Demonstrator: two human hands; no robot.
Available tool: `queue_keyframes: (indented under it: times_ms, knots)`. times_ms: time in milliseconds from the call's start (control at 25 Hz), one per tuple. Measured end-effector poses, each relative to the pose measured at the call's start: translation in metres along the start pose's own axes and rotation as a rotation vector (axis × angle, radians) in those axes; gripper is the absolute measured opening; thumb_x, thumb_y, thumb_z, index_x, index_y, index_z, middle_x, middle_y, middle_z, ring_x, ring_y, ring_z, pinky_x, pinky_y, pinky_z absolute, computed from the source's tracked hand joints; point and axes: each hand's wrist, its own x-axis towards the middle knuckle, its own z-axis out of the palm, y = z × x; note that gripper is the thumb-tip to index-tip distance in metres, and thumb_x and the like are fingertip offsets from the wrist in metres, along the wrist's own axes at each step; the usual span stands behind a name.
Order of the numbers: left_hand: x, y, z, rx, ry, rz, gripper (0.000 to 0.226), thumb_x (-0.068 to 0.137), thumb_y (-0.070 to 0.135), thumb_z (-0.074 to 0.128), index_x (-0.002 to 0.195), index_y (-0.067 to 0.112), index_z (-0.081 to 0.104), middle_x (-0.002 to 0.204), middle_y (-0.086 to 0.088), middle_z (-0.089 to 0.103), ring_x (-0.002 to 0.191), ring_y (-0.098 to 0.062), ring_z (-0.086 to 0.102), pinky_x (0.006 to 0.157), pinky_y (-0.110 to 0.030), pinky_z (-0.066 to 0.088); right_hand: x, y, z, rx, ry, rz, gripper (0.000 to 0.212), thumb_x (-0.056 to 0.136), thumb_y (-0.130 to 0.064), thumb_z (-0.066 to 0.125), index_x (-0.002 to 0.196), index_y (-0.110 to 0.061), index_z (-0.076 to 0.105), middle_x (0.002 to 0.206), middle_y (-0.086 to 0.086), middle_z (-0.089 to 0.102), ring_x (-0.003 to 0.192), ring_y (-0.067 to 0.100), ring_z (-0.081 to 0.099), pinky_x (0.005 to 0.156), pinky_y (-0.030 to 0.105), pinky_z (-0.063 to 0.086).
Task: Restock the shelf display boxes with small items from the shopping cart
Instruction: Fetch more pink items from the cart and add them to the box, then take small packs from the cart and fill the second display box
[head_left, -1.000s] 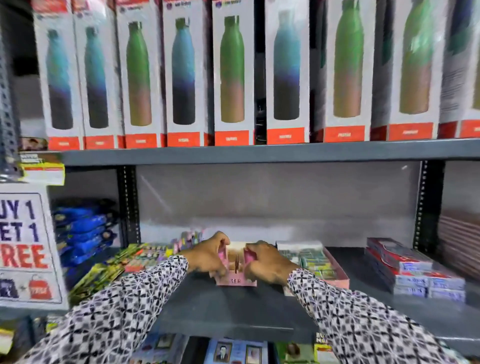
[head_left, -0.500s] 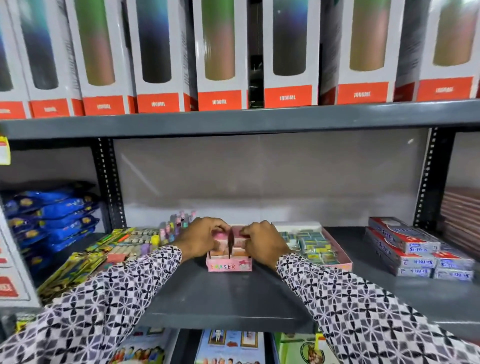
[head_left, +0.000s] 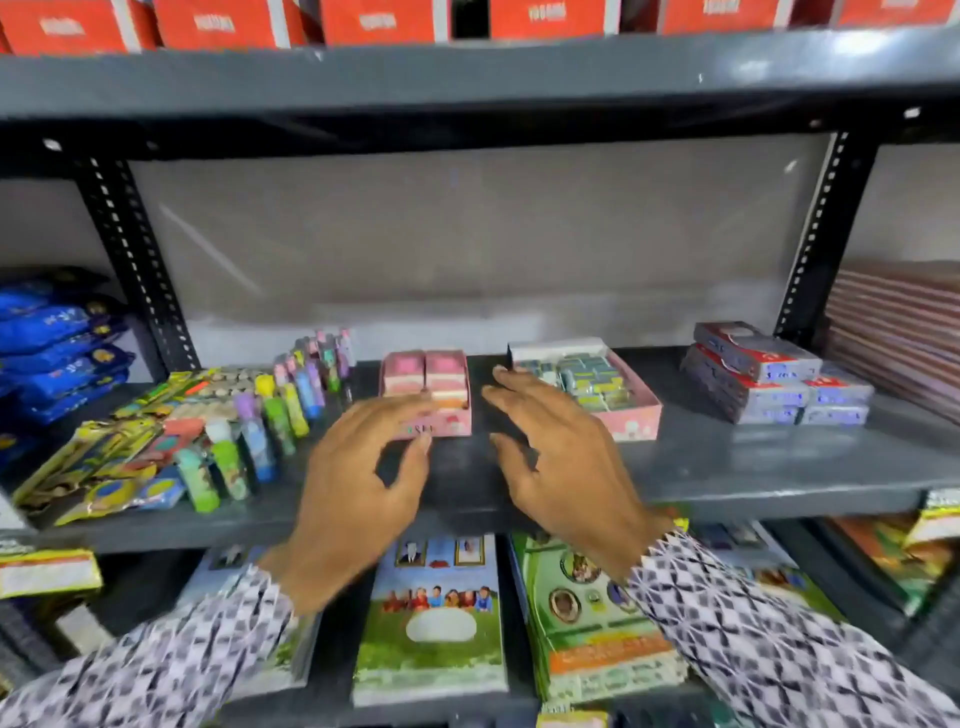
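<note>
A small pink eraser display box (head_left: 457, 423) sits on the grey shelf (head_left: 727, 467), filled with pink erasers (head_left: 425, 371). To its right stands a wider pink display box (head_left: 631, 418) holding several green-wrapped items (head_left: 589, 379). My left hand (head_left: 358, 488) hovers in front of the small box, fingers spread, holding nothing, its fingertips near the box's front. My right hand (head_left: 561, 462) is open between the two boxes, empty. Both sleeves are patterned black and white. The shopping cart is not in view.
Coloured stick tubes (head_left: 270, 415) and flat packets (head_left: 93, 467) lie on the shelf at left, blue bags (head_left: 57, 338) beyond them. Red and grey packs (head_left: 769, 374) are stacked at right. Booklets (head_left: 431, 618) fill the shelf below; red boxes (head_left: 228, 23) line the shelf above.
Both hands let go of the small pink box and pulled back toward me, fingers spreading. The camera tilted down, so the lower shelf shows.
</note>
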Motion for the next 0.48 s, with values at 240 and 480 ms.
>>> queue_keyframes:
  times_ms: [240, 480]
  knots:
    - [-0.209, 0.032, 0.079, -0.071, -0.725, 0.075, 0.031, 0.092, 0.033, 0.067, 0.124, 0.031, 0.069, 0.123, 0.014, 0.073, 0.115, -0.008, 0.068, 0.098, -0.026, 0.056, -0.222, 0.015, -0.017, 0.055, -0.200, 0.240, 0.030, 0.081, -0.006, 0.056, 0.098, -0.017, 0.078, 0.099, -0.003, 0.078, 0.090, 0.016, 0.073, 0.079, 0.030, 0.060]
    - [-0.366, -0.020, 0.188, 0.086, -1.214, -0.127, 0.051, 0.097, 0.031, 0.057, 0.148, 0.032, 0.057, 0.151, 0.005, 0.063, 0.138, -0.021, 0.061, 0.108, -0.038, 0.054, -0.403, 0.053, 0.076, -0.140, -0.909, 0.782, 0.031, 0.084, -0.015, 0.050, 0.106, -0.021, 0.071, 0.109, 0.008, 0.075, 0.103, 0.035, 0.070, 0.082, 0.037, 0.056]
